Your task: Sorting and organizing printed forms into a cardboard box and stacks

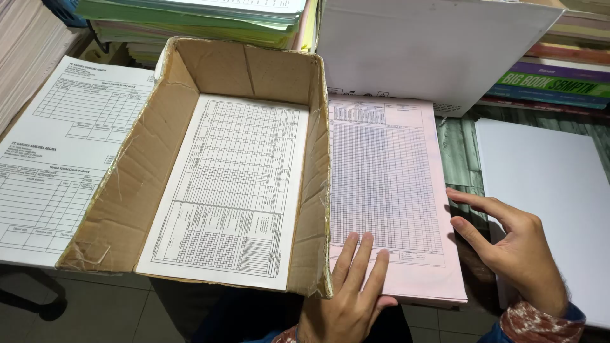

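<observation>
A stack of pink printed grid forms (387,184) lies in front of me, right of an open cardboard box (314,165). My left hand (352,286) rests flat on the stack's near edge, fingers together and pointing away. My right hand (511,244) is at the stack's right edge, fingers spread and touching its side, holding nothing. Inside the box lies a stack of white printed table sheets (229,184).
White forms (60,152) lie left of the box. A white board (432,44) leans behind the pink stack. A blank white sheet stack (546,190) lies at right. Green paper piles (190,16) and books (559,79) stand at the back.
</observation>
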